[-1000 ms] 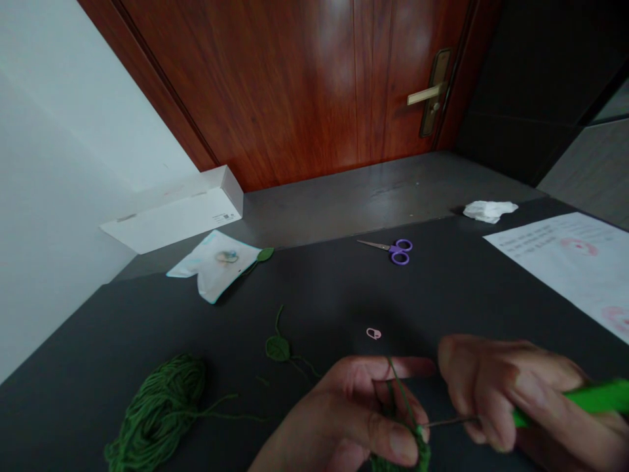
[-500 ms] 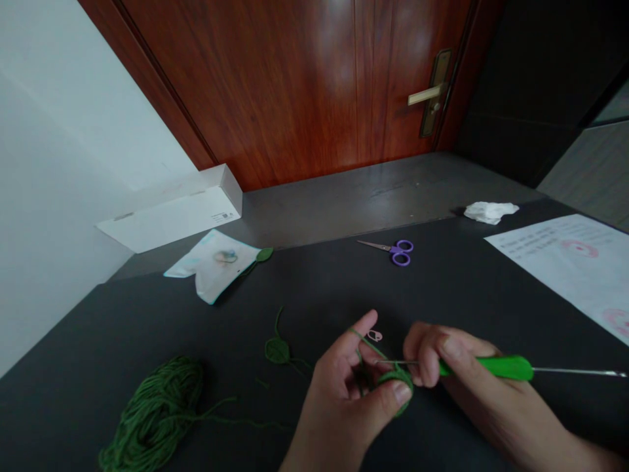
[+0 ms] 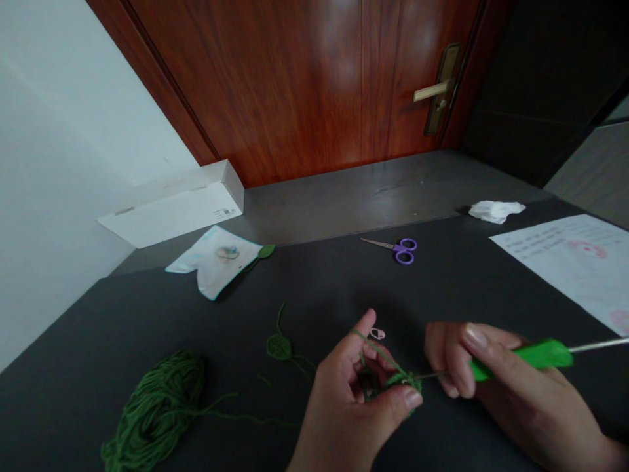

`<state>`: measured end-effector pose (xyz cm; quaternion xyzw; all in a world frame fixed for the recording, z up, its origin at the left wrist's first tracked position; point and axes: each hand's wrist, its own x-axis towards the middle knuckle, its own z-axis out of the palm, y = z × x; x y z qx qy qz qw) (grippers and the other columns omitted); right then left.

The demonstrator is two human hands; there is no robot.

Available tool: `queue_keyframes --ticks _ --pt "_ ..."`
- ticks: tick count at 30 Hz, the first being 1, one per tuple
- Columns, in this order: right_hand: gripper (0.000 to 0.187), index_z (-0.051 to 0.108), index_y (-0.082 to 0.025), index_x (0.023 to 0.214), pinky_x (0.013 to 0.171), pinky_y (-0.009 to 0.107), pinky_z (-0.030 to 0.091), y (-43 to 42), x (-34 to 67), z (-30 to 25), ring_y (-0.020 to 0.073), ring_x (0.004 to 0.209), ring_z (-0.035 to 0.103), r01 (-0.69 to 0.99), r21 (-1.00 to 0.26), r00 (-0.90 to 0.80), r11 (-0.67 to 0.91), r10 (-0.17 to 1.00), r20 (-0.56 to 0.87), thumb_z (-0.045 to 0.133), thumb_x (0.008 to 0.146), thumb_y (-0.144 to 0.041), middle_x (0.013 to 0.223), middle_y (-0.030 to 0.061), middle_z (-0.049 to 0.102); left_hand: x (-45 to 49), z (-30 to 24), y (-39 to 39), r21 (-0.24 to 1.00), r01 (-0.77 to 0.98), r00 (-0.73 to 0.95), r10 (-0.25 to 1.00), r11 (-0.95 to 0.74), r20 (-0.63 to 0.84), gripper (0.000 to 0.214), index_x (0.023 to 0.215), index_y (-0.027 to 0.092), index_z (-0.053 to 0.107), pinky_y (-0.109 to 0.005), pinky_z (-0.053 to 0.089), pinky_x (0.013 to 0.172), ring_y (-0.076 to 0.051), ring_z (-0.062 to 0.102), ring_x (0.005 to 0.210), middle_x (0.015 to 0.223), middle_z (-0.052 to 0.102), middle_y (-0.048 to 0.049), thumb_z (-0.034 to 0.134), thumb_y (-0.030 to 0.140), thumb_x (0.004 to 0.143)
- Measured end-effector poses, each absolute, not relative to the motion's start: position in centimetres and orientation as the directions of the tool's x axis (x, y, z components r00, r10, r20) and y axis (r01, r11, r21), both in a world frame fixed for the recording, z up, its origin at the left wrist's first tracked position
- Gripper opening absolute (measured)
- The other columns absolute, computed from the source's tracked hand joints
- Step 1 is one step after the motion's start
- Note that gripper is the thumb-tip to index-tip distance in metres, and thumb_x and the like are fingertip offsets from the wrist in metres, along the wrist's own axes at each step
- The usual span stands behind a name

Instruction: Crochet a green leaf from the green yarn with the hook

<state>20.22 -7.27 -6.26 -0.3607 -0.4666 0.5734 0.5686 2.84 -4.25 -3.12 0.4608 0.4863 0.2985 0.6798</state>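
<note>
Where the two hands meet at the near edge of the dark table (image 3: 122, 314), the left hand (image 3: 354, 400) pinches a small green crochet piece (image 3: 400, 381) between thumb and fingers, and a strand of yarn (image 3: 374, 345) runs over its raised forefinger. The right hand (image 3: 496, 387) is closed around the green handle of a crochet hook (image 3: 521, 357), whose metal tip touches the piece. Off to the left lies a loose skein (image 3: 152, 413) of the same green yarn. Just beyond the hands sit a finished green leaf (image 3: 279, 347) and a small pale stitch marker (image 3: 377, 334). Farther back are purple scissors (image 3: 400, 250), a plastic packet (image 3: 216, 260), a printed sheet (image 3: 574, 259) on the right and a crumpled tissue (image 3: 495, 210). A white box (image 3: 177, 204) rests by the wall, before a reddish wooden door (image 3: 314, 85).
</note>
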Motion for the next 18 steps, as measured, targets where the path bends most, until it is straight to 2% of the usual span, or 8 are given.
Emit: queue_keyframes --ticks 5,9,14,18 --pt "0.04 0.061 -0.022 0.075 0.065 0.031 0.038 -8.3 20.8 -7.1 0.0169 0.071 0.052 -0.087 -0.96 -0.107 0.266 0.956 0.275 0.037 0.103 -0.039 0.072 0.0006 0.058 2.7 -3.3 -4.4 0.921 0.038 0.336 0.863 0.388 -0.378 0.066 0.128 0.016 0.057 -0.03 0.043 0.072 -0.012 0.053 0.067 0.075 0.057 0.004 0.075 0.016 0.064" --pt "0.035 0.058 -0.022 0.082 0.066 0.033 0.042 -8.4 20.9 -6.7 0.0179 0.072 0.055 0.047 -0.908 -0.182 0.417 0.897 0.403 0.033 0.104 -0.036 0.075 0.0016 0.058 2.3 -3.9 -4.4 0.933 0.096 0.315 0.879 0.346 -0.358 0.032 0.097 0.017 0.072 -0.032 0.046 0.074 -0.017 0.058 0.074 0.087 0.066 -0.0043 0.074 0.018 0.066" --pt "0.035 0.053 -0.021 0.084 0.063 0.031 0.047 -8.3 20.8 -5.8 0.0176 0.071 0.059 0.288 -0.739 -0.316 0.609 0.789 0.528 0.029 0.105 -0.036 0.074 0.0034 0.059 2.5 -4.5 -4.4 0.959 0.113 0.26 0.924 0.26 -0.281 0.01 0.074 0.019 0.069 -0.036 0.048 0.078 -0.022 0.064 0.085 0.112 0.07 -0.0113 0.073 0.018 0.065" --pt "0.037 0.052 -0.021 0.08 0.059 0.029 0.049 -8.5 20.0 -6.2 0.0175 0.066 0.059 0.42 -0.597 -0.308 0.684 0.726 0.615 0.027 0.105 -0.031 0.07 0.005 0.06 2.7 -4.6 -4.7 0.97 0.148 0.186 0.958 0.191 -0.217 0.008 0.067 0.019 0.063 -0.036 0.047 0.079 -0.02 0.064 0.081 0.128 0.064 -0.012 0.07 0.019 0.068"
